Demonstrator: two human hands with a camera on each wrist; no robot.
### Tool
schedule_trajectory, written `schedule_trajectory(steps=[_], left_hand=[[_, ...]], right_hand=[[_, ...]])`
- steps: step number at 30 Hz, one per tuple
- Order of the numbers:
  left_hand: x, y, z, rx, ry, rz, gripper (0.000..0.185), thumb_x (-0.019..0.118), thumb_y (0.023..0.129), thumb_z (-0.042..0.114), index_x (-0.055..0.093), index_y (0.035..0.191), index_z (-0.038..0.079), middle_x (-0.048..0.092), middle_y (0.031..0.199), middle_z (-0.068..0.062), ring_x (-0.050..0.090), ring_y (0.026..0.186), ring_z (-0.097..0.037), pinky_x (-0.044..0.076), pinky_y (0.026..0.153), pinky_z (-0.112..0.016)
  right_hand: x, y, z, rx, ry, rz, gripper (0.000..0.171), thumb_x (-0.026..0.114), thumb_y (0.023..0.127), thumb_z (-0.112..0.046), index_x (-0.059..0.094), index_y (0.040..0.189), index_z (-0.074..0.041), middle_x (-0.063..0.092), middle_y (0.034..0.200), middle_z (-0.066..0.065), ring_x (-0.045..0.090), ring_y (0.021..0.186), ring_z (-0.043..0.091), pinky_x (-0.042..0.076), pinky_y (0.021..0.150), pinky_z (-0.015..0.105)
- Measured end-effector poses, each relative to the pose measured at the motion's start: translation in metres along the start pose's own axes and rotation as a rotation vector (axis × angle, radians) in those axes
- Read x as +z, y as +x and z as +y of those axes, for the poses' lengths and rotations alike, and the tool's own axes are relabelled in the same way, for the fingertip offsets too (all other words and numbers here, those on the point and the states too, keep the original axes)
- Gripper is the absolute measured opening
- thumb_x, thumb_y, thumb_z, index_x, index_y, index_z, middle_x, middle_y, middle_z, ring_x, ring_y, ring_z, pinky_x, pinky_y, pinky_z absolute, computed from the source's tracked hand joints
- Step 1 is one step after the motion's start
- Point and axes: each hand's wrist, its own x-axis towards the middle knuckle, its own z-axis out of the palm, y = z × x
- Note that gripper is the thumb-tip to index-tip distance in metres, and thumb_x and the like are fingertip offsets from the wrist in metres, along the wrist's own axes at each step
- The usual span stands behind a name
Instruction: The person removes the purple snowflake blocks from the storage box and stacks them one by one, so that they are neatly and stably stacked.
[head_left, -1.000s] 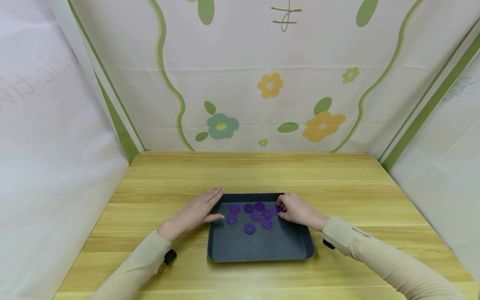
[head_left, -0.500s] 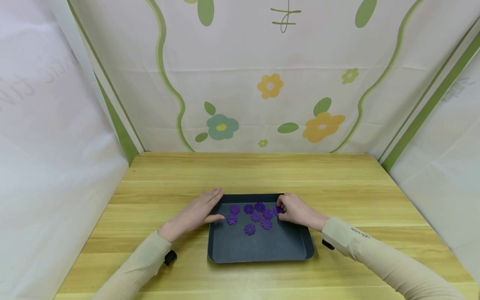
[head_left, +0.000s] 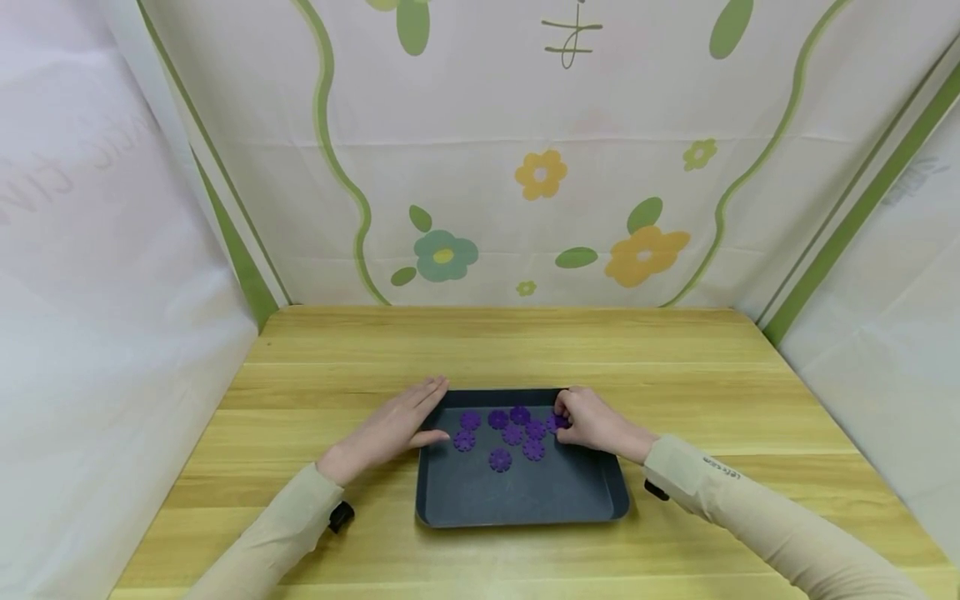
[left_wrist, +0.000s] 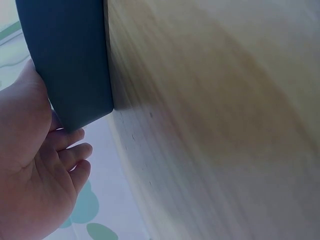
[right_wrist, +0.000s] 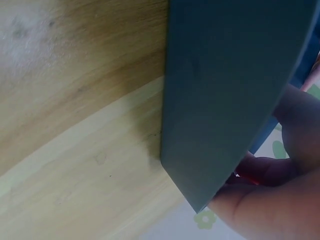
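A tray point(head_left: 517, 500) is set on the wooden table point(head_left: 675, 367), near its front edge. Flower-shaped discs point(head_left: 501, 430) are clustered in the tray's far half. The left hand point(head_left: 390, 429) is laid on the tray's left rim; the right hand point(head_left: 596, 421) is placed at its far right corner, touching one disc point(head_left: 556, 422).

Very little moved. The right hand point(head_left: 592, 421), fingers curled on a purple flower piece point(head_left: 557, 422) at the far right corner of the dark tray point(head_left: 525, 492), sank slightly toward the tray floor, and its sleeve point(head_left: 697, 479) slid a touch nearer the tray's right rim.
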Motion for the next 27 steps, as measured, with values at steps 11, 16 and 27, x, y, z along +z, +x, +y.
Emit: schedule_trajectory(steps=[11,16,27], left_hand=[[0.0017,0.0,-0.0005,-0.001,-0.021,0.001,0.079,0.062,0.095,0.046,0.035,0.152,-0.002,0.039,0.156,-0.02,0.041,0.144,-0.035,0.04,0.116,-0.05],[0.001,0.0,0.0,-0.001,-0.014,0.006,0.081,0.062,0.094,0.047,0.036,0.152,-0.001,0.04,0.156,-0.02,0.042,0.144,-0.034,0.041,0.116,-0.049],[0.0024,0.0004,-0.0005,0.012,0.014,0.017,0.08,0.063,0.093,0.047,0.037,0.151,-0.002,0.042,0.155,-0.021,0.044,0.143,-0.034,0.043,0.115,-0.048]], right_hand=[[-0.0007,0.0,0.0015,-0.018,0.008,-0.01,0.021,0.076,0.078,-0.004,0.067,0.096,0.002,0.068,0.087,0.012,0.06,0.073,0.011,0.052,0.062,0.02],[-0.0005,0.0004,0.0027,-0.024,0.015,-0.006,0.02,0.075,0.079,-0.004,0.069,0.097,0.004,0.07,0.088,0.014,0.065,0.074,0.014,0.055,0.063,0.021],[-0.0037,-0.0006,0.0043,-0.02,0.038,-0.006,0.021,0.076,0.079,-0.006,0.069,0.097,0.003,0.07,0.088,0.012,0.064,0.074,0.013,0.054,0.064,0.02]])
